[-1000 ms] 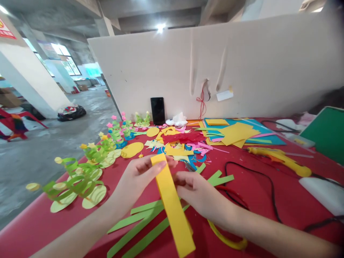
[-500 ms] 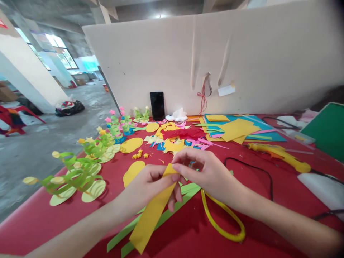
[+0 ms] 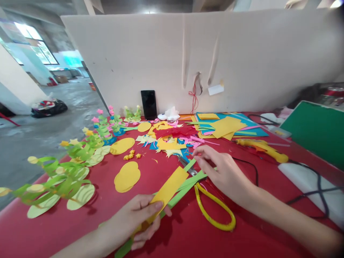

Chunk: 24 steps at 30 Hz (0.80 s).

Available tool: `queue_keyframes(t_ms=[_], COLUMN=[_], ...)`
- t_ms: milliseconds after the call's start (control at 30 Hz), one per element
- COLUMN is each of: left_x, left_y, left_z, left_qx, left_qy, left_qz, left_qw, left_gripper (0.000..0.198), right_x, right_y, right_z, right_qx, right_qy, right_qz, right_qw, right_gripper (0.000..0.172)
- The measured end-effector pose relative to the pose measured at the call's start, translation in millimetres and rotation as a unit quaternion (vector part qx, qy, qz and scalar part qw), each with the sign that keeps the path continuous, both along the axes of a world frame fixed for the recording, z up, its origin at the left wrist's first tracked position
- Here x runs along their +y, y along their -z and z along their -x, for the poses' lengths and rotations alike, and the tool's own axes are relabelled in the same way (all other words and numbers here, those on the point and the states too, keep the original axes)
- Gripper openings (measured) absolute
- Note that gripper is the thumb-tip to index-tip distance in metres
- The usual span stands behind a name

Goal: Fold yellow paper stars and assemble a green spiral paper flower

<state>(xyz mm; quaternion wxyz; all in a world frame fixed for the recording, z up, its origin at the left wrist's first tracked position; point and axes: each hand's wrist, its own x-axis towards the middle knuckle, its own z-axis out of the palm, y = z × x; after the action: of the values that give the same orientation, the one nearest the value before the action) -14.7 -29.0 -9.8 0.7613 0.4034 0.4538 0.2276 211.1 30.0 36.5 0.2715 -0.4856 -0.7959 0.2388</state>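
Note:
My left hand grips a yellow paper strip between thumb and fingers, the strip slanting up to the right. Green paper strips lie on the table under and beside it. My right hand hovers just past the strip's upper end, its fingers bent and a little apart, with nothing visible between them. Partly beneath the green strips and my right hand lies a pair of scissors with yellow handles; some of its blades are covered.
Green paper curl decorations line the table's left side. Yellow paper discs and folded stars lie nearer the middle, before a heap of paper scraps. To the right are a yellow glue gun, cords and a green board.
My right hand has come off the yellow strip's upper end and moved right. My left hand, still gripping the strip, has lowered. The camera view has shifted right.

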Motion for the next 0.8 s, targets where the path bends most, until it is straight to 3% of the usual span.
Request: queue_keyframes(t_ms=[100, 167, 267, 333, 433, 567, 700, 800], left_x=[-3.4, -4.7, -5.6, -6.3, -7.8, -9.0, -8.9, -8.4], left_y=[6.6, 9.5, 9.7, 7.1, 1.1, -4.2, -2.3, 1.1], left_z=[2.7, 3.8, 3.2, 1.9, 0.4, -0.6, -1.4, -1.9], left_qx=[0.002, 0.010, 0.016, 0.015, 0.001, -0.022, -0.041, -0.050], left_qy=[-0.021, -0.026, -0.033, -0.040, -0.057, -0.084, -0.093, -0.089], left_qz=[-0.005, -0.014, -0.024, -0.028, -0.022, -0.005, -0.020, -0.041], left_qw=[1.000, 1.000, 0.999, 0.999, 0.998, 0.996, 0.995, 0.994], left_gripper=[0.036, 0.038, 0.039, 0.038, 0.036, 0.029, 0.024, 0.025], right_x=[-17.8, -31.7, -43.8, -42.9, -35.7, -33.2, -31.1, -24.3], right_y=[18.9, 38.8, 60.8, 62.1, 49.5, 30.3, 4.7, -22.0], right_z=[-21.1, -34.0, -41.4, -36.7, -24.5, -28.5, -57.8, -71.5], right_qx=[-0.173, -0.224, -0.237, -0.223, -0.208, -0.200, -0.134, -0.032], right_qy=[0.010, 0.002, 0.015, 0.020, 0.074, 0.120, 0.048, -0.007], right_qz=[-0.047, -0.090, -0.096, -0.034, 0.050, 0.070, 0.148, 0.300], right_qw=[0.984, 0.970, 0.967, 0.974, 0.974, 0.970, 0.979, 0.953], right_gripper=[0.024, 0.034, 0.044, 0.050, 0.061, 0.064, 0.062, 0.054])
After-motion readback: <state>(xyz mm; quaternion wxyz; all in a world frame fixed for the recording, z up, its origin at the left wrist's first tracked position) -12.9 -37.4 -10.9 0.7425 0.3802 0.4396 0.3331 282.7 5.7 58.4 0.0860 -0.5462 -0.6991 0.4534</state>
